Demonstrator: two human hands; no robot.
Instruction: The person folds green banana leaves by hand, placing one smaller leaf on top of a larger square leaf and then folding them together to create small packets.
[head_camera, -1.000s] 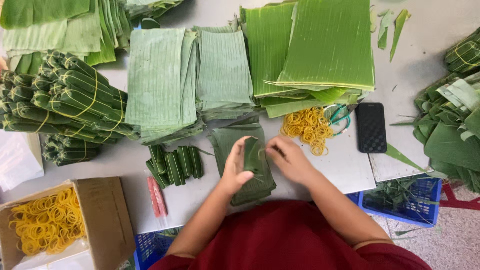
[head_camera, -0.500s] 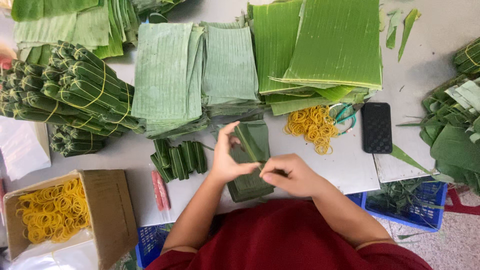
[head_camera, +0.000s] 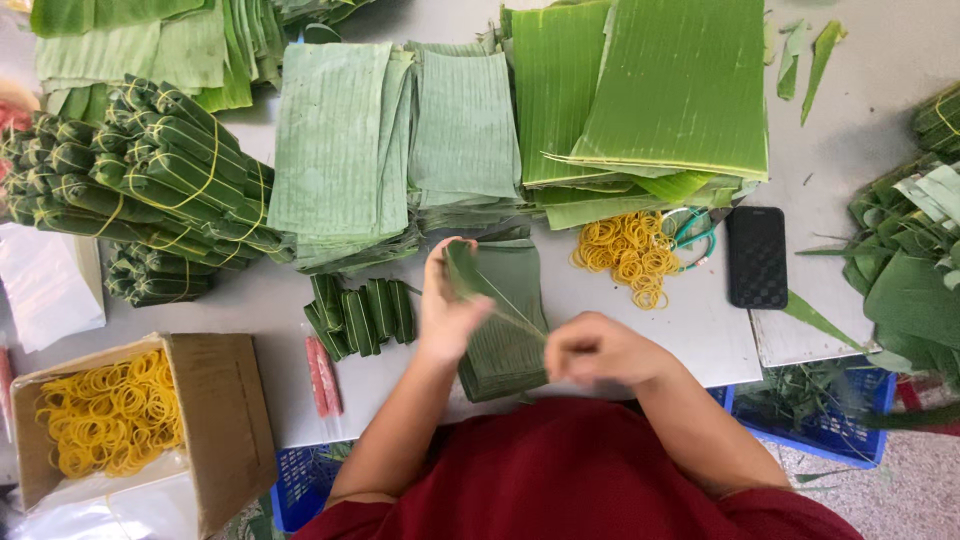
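The left hand (head_camera: 447, 305) is closed around one end of a dark green leaf strip (head_camera: 487, 290), and the right hand (head_camera: 598, 350) pinches the other end, so the strip runs slanting between them just above a small stack of cut leaves (head_camera: 508, 340) on the table (head_camera: 640, 340). Left of that stack lie a few folded leaf rolls (head_camera: 362, 312), with a red packet (head_camera: 321, 375) nearer the edge. Yellow rubber bands (head_camera: 622, 255) sit heaped to the right, beside a black phone (head_camera: 756, 256). An open cardboard box (head_camera: 215, 425) holds more bands.
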